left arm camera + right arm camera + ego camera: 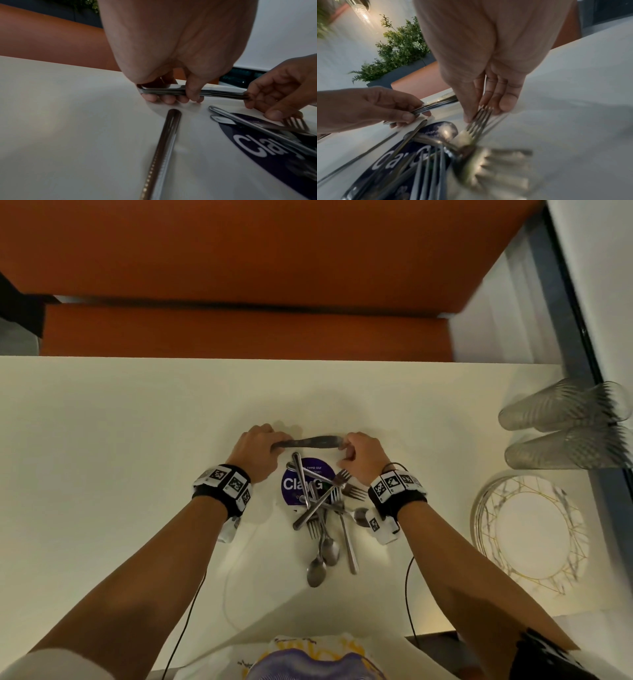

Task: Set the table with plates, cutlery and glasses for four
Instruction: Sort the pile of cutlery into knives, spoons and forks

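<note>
Head: left hand [258, 448] and right hand [361, 455] gripping opposite ends of stacked knives [308, 442], held level over table [102, 440], beyond cutlery pile [320, 518].
Left wrist: fingers [193, 93] curled round handles.
Right wrist: fingertips [506, 104] pinching blade ends, beside fork [480, 119].

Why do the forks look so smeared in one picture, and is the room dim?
Right wrist view: the nearest forks are blurred, too close to the lens. Left wrist view: the knives are sharp. Head view: dim warm light, soft shadows on the table, edges bowed.
</note>
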Demonstrator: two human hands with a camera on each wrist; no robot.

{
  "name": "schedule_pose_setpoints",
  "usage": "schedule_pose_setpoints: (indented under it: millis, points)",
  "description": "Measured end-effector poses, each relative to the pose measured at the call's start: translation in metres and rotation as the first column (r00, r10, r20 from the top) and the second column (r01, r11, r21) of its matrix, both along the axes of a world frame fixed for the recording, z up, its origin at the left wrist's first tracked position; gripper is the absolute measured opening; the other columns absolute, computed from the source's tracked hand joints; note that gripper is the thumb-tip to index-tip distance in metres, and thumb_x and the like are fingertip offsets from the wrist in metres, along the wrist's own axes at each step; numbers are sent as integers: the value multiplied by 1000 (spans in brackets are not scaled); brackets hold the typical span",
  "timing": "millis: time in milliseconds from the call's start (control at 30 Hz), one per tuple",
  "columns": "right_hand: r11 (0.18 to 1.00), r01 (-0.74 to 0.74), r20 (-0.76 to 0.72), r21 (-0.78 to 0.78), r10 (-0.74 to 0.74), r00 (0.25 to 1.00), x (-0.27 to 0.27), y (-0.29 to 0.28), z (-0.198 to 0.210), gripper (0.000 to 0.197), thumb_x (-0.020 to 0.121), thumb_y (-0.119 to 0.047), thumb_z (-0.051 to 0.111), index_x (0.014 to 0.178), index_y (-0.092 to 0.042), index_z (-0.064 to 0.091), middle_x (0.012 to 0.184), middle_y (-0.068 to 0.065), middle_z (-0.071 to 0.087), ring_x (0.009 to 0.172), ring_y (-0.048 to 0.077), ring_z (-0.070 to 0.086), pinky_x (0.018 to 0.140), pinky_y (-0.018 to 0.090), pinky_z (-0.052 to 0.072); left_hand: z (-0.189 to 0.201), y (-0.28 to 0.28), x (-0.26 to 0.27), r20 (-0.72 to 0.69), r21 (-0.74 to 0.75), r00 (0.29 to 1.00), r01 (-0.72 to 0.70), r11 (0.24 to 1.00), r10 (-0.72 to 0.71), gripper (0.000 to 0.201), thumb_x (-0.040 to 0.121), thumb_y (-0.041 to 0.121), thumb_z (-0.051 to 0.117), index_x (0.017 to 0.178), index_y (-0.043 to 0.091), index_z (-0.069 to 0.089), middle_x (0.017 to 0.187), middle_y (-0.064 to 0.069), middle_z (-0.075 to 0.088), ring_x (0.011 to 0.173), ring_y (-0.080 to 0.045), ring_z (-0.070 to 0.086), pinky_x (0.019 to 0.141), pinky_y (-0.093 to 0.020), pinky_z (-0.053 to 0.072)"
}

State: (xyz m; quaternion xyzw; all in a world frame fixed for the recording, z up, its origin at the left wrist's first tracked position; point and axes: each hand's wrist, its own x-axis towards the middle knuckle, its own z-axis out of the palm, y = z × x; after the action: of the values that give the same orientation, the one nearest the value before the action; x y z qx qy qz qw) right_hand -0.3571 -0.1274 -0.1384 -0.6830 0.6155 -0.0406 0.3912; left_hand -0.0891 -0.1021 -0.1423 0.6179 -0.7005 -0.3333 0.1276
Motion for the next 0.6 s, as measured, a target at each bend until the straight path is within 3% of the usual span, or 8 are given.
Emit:
schedule_pose_setpoints:
  millis: [100, 200, 300, 467, 600]
  points:
    - [999, -24, -107, 32, 27, 994, -5, -2, 8, 38, 76, -20, 83, 108, -19, 62, 95, -2, 56, 83, 15, 55, 78, 30, 49, 2, 3, 1, -10, 25, 999, -35, 999, 35, 30, 98, 9, 63, 125, 18, 73, 100, -7, 64, 95, -30, 58, 88, -45, 49]
    - [989, -19, -199, -145, -10, 980, 9, -6, 19, 17, 85, -20, 69, 101, -19, 64, 97, -2, 58, 93, 20, 55, 84, 36, 50, 3, 4, 7, -20, 41, 990, -140, 989, 141, 31, 98, 7, 61, 126, 17, 72, 97, 0, 58, 97, -28, 57, 90, -42, 48]
    - [986, -55, -137, -157, 33, 990, 37, 1, 24, 5, 88, -16, 64, 92, -18, 66, 92, -4, 62, 90, 16, 57, 83, 35, 54, 6, 4, 17, -17, 77, 975, -219, 973, 221, 33, 99, 8, 58, 129, 18, 69, 98, 1, 54, 96, -24, 55, 91, -43, 50]
    - [967, -254, -57, -32, 252, 966, 82, 31, 15, 8, 92, -20, 63, 97, -16, 69, 92, -3, 57, 86, 15, 55, 81, 31, 50, 13, 3, 31, -25, 62, 968, -246, 967, 248, 33, 100, 9, 58, 131, 18, 68, 99, 0, 54, 97, -26, 57, 90, -40, 50]
    - [943, -334, -37, 3, 334, 942, 97, 53, 9, 15, 95, -18, 61, 107, -14, 67, 106, 2, 60, 98, 17, 55, 88, 31, 49, 15, 3, 31, -19, 53, 970, -241, 969, 242, 33, 100, 9, 58, 130, 18, 69, 98, 1, 54, 95, -23, 55, 88, -39, 49]
